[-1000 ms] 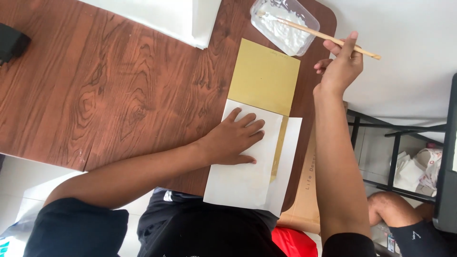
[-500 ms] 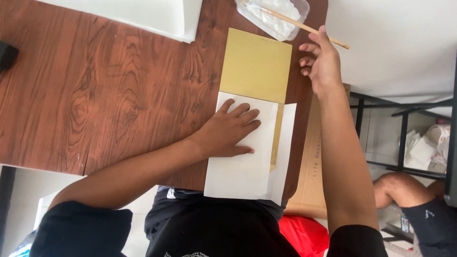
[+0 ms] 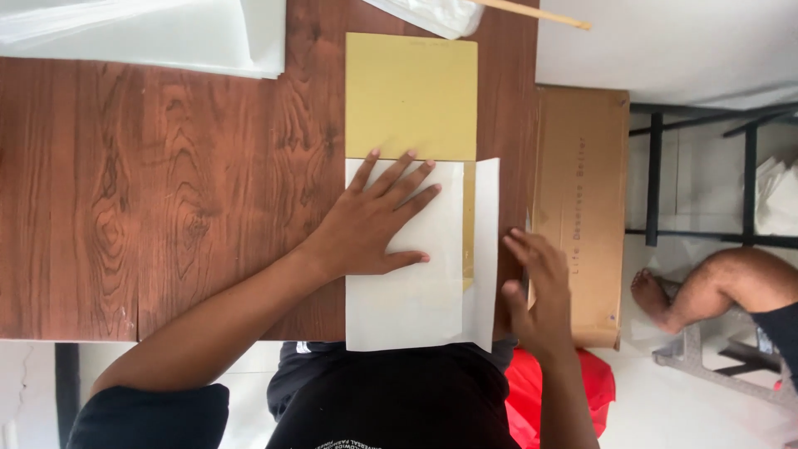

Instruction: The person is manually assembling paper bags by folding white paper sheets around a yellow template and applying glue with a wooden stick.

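At the upper left of the frame a stack of pale sheets (image 3: 166,37) lies on the wooden tabletop (image 3: 150,208), with broad bare wood below it. Moving right, the left hand (image 3: 374,224) lies flat, fingers spread wide, pressing on a white folded sheet (image 3: 407,299) at centre; it holds nothing. The sheet looks light, thin and limp, apt to slide or crease, so it is best pinned by the palm and lifted at a free edge. Its gold side (image 3: 411,96) lies above, reaching toward the far edge. The white flap (image 3: 486,249) nears the tabletop's right edge. There the right hand (image 3: 536,291) is loosely open and empty, beside a cardboard box (image 3: 582,208) crowding that side.
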